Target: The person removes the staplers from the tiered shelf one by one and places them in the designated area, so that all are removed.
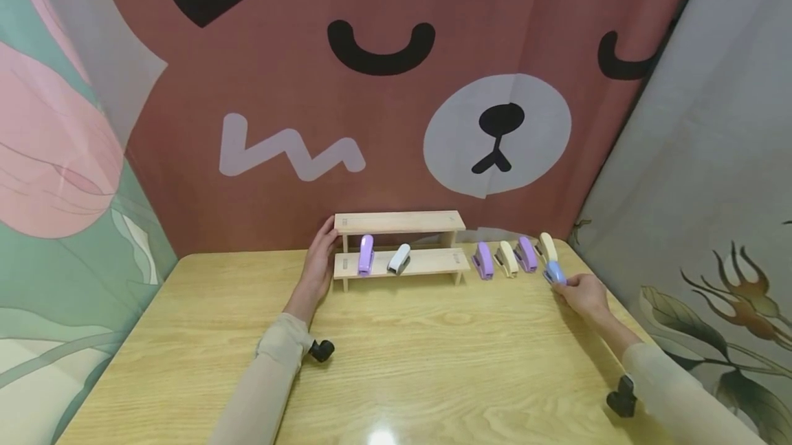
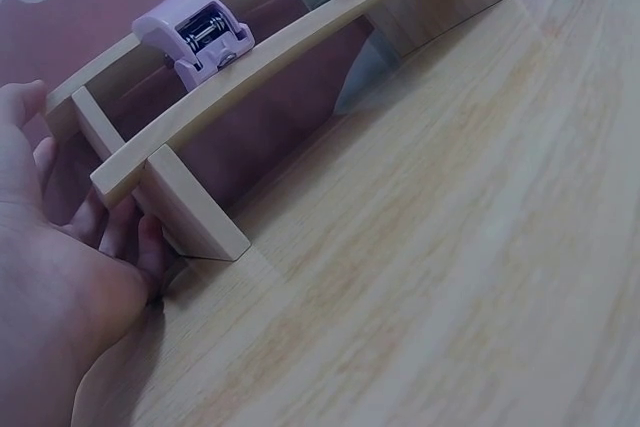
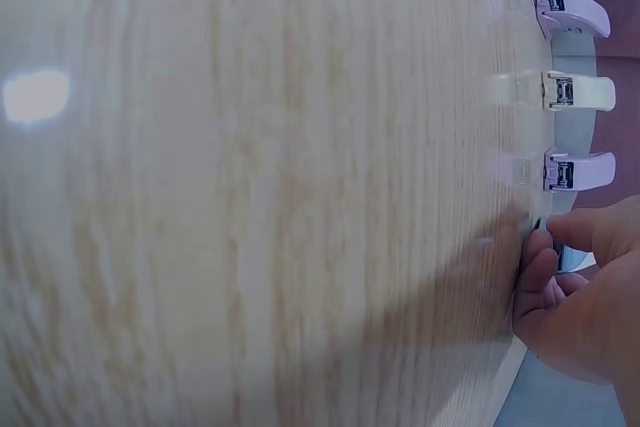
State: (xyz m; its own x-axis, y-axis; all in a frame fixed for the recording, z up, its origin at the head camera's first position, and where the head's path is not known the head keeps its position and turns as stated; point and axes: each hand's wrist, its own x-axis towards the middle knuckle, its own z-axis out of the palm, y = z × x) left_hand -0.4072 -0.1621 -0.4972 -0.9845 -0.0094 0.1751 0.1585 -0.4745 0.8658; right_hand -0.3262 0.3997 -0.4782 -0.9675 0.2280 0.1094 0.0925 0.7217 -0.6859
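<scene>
At the left end of a two-tier wooden shelf, my left hand rests with its fingers against the side panels and the upper board's end. A purple stapler and a white stapler stand on the lower board. At the table's right side my right hand pinches a blue stapler between thumb and fingers, just in front of a cream stapler. In the right wrist view the right hand mostly hides the blue stapler.
Right of the shelf stand a purple stapler, a cream stapler and another purple stapler in a row. The wood-grain table meets a bear-print curtain at the back and a grey floral curtain at the right.
</scene>
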